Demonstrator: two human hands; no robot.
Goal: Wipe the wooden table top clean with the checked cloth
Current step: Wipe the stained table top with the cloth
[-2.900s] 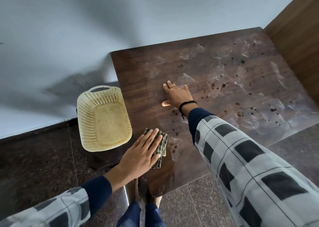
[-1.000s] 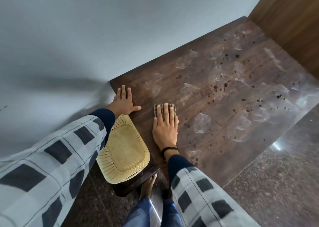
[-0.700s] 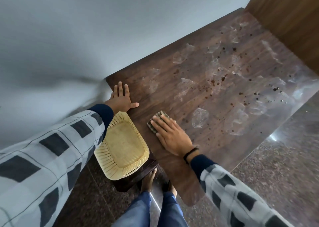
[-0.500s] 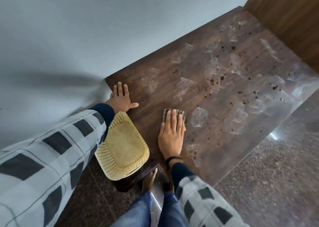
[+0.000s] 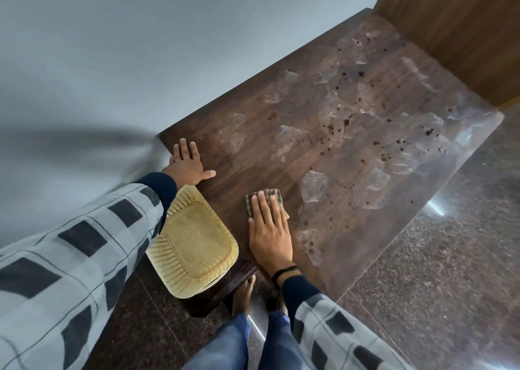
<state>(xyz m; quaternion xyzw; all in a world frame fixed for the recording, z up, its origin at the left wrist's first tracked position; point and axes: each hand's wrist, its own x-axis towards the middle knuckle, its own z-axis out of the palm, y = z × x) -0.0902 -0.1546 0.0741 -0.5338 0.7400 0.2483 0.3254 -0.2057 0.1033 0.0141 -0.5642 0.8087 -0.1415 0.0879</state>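
The dark wooden table top point(image 5: 365, 229) carries dark brown spots and pale smeared patches across its middle and right. My right hand point(image 5: 268, 229) lies flat with straight fingers on the folded checked cloth point(image 5: 274, 196), pressing it to the wood near the table's near-left part. Only the cloth's far edge and right side show past my fingers. My left hand point(image 5: 187, 163) rests flat on the table's left corner, fingers spread, holding nothing.
A cream perforated plastic basket point(image 5: 191, 246) sits on a low dark stool beside the table's left edge, under my left forearm. A grey wall runs behind. A wooden panel point(image 5: 464, 32) stands at the far right. Polished stone floor point(image 5: 436, 285) lies in front.
The cloth passed from my left hand to my right, and my left hand moved to the table's left corner. My right hand has slid the cloth back and forth over the near-left wood.
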